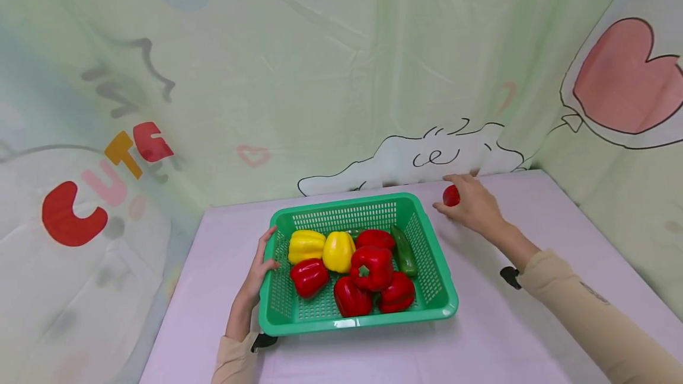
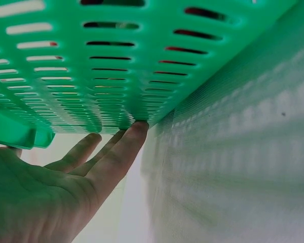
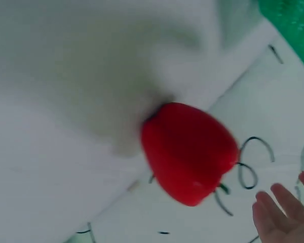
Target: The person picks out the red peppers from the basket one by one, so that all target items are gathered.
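Observation:
A green plastic basket [image 1: 349, 328] stands on the table, holding yellow bell peppers [image 1: 306, 246], several red bell peppers [image 1: 372, 268] and a dark green cucumber-like vegetable [image 1: 404, 252]. My left hand [image 1: 258, 273] holds the basket's left side. Its thumb lies over the rim, and its fingers [image 2: 119, 154] press against the slotted outer wall. Beyond the basket's back right corner, my right hand [image 1: 472, 203] is spread round one more red bell pepper [image 1: 451, 195]. In the right wrist view the fingers [image 3: 281, 210] are apart from this pepper [image 3: 187, 152].
A pale lilac cloth covers the table [image 1: 512, 313]. Right behind its back edge hangs a printed green curtain [image 1: 320, 88], which also runs along both sides. Another green vegetable [image 1: 354, 233] lies partly hidden behind the peppers in the basket.

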A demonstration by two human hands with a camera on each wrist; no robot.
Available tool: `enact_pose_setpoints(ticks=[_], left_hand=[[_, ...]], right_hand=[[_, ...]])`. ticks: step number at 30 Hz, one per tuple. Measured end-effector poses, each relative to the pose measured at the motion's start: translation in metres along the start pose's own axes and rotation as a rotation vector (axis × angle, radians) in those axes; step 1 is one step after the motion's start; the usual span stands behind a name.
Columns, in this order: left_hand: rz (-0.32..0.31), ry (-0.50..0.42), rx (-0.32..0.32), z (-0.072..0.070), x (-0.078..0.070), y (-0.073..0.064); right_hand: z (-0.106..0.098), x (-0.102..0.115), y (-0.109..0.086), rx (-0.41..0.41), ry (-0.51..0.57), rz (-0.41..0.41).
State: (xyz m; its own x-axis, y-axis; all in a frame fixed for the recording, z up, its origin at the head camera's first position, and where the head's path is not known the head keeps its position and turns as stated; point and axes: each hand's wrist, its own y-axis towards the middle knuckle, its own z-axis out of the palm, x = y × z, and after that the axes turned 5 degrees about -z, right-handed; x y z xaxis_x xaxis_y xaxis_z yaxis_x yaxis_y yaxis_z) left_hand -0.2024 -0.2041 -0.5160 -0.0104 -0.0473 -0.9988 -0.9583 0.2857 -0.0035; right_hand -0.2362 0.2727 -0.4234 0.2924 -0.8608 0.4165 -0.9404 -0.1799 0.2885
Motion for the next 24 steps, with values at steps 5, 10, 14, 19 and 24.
enact_pose_setpoints(ticks=[5, 10, 14, 19, 24], left_hand=[[0.001, -0.004, 0.003, 0.000, 0.000, 0.000], [0.003, -0.007, 0.005, 0.000, 0.001, 0.000], [0.007, -0.005, 0.005, 0.000, 0.002, 0.000], [0.008, 0.005, -0.001, -0.001, 0.002, 0.001], [0.009, 0.009, 0.002, -0.001, 0.001, 0.001]], right_hand=[[-0.008, 0.028, -0.005, 0.116, 0.076, -0.158], [-0.012, 0.058, -0.011, 0.237, 0.130, -0.307], [-0.012, 0.081, -0.013, 0.332, 0.167, -0.361], [-0.008, 0.104, -0.015, 0.477, 0.163, -0.407], [-0.001, 0.121, -0.018, 0.608, 0.188, -0.446]])
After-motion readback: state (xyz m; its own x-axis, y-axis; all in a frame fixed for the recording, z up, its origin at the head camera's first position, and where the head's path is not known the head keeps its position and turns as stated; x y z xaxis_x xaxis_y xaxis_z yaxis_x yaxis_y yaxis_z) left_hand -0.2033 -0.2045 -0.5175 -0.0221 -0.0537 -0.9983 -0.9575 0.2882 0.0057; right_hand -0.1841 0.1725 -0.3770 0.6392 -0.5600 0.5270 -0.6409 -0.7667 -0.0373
